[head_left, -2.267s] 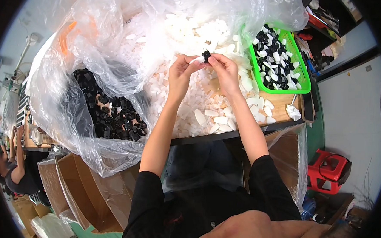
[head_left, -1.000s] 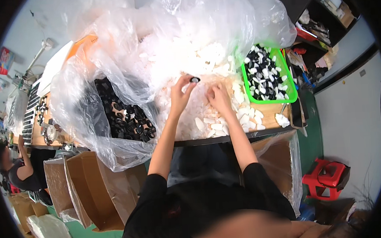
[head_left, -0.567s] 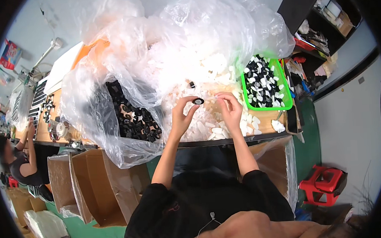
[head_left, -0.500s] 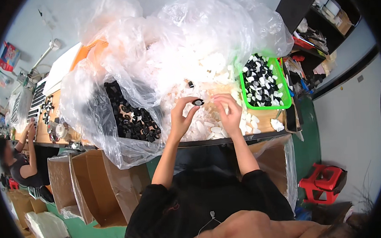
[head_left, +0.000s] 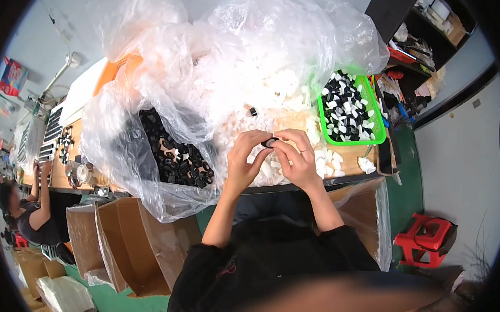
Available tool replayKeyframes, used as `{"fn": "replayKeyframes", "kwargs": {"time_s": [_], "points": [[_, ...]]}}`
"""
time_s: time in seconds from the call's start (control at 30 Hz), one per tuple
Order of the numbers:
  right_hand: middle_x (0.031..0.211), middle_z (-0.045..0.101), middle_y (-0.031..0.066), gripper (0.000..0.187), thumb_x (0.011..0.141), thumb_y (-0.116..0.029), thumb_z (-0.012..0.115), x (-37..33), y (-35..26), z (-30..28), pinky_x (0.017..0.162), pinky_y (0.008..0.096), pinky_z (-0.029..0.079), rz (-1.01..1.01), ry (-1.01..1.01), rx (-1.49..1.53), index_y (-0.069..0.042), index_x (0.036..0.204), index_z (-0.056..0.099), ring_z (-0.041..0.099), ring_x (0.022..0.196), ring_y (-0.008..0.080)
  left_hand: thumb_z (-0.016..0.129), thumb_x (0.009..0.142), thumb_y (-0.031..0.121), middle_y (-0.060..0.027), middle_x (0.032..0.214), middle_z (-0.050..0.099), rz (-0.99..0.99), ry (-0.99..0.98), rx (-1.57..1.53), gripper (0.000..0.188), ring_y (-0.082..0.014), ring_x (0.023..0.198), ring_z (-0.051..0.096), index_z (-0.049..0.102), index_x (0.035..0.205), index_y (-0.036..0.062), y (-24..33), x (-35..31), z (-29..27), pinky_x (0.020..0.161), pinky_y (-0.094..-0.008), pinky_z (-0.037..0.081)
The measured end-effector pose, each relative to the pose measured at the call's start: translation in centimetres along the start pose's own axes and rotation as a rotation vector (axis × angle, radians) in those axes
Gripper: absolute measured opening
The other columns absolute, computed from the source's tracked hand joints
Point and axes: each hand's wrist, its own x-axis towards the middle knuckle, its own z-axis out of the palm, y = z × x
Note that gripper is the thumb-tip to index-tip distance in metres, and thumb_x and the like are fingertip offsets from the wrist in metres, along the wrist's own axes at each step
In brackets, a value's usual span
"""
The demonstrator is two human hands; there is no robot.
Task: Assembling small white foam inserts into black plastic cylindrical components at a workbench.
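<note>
Left hand (head_left: 242, 163) and right hand (head_left: 300, 164) together over the tabletop (head_left: 350, 156), fingers of both nearly closed, pinching one small black piece (head_left: 270, 143) between the fingertips. Piece is up off the surface, above scattered white pieces (head_left: 329, 163). Second black piece (head_left: 253, 112) lies just beyond the hands. Green basket (head_left: 354, 142) of mixed black and white parts to the right; clear plastic bag (head_left: 167, 201) with black parts to the left.
</note>
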Motion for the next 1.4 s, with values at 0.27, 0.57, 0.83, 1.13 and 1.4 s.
{"fn": "replayKeyframes", "kwargs": {"time_s": [0.27,0.57,0.83,1.13,1.4], "points": [[0.113,0.061,0.012,0.016,0.083,0.001,0.068,-1.6,0.3,-0.2,0.08,0.0376,0.053,0.174,-0.139,0.135,0.0,0.099,0.068,0.061,0.1,0.0312,0.073,0.077,-0.005,-0.013,0.102,0.069,-0.075,-0.086,0.067,0.033,-0.0278,0.096,0.065,0.066,0.109,0.0015,-0.4,-1.3,0.2,0.084,-0.0348,0.051],[0.104,0.065,0.0117,0.013,0.091,-0.002,0.059,-10.9,9.6,0.7,0.079,0.0344,0.051,0.709,-0.212,-0.038,-0.002,0.102,0.066,0.061,0.096,0.0269,0.071,0.085,0.004,-0.0112,0.097,0.07,-0.516,-0.089,0.009,0.024,-0.0207,0.093,0.067,0.067,0.108,-0.0003,-3.7,-10.3,0.8,0.085,-0.031,0.05],[0.098,0.065,0.012,0.015,0.082,0.003,0.061,-10.3,15.1,1.8,0.082,0.0433,0.048,0.378,-0.347,-0.443,-0.002,0.095,0.067,0.058,0.09,0.0339,0.072,0.082,0.003,-0.0118,0.101,0.07,-0.521,-0.007,0.002,0.027,-0.0217,0.097,0.066,0.067,0.109,0.0002,-3.4,-8.9,1.1,0.089,-0.0315,0.049],[0.103,0.066,0.0118,0.015,0.088,0.005,0.062,-4.9,7.9,2.6,0.082,0.0335,0.051,0.678,-0.227,0.336,-0.002,0.1,0.066,0.064,0.095,0.0265,0.075,0.08,0.001,-0.0097,0.1,0.069,-0.372,0.061,0.007,0.03,-0.0216,0.093,0.063,0.068,0.109,0.0028,-4.1,-5.0,1.3,0.083,-0.0308,0.048],[0.112,0.066,0.0091,0.017,0.079,0.008,0.069,-2.7,5.2,2.0,0.085,0.0353,0.053,0.193,-0.253,0.206,-0.003,0.093,0.069,0.064,0.101,0.0284,0.076,0.08,0.002,-0.0078,0.098,0.071,-0.496,-0.075,0.015,0.031,-0.0118,0.073,0.057,0.07,0.11,0.0031,-4.3,-4.4,1.4,0.064,-0.0257,0.046]]}}
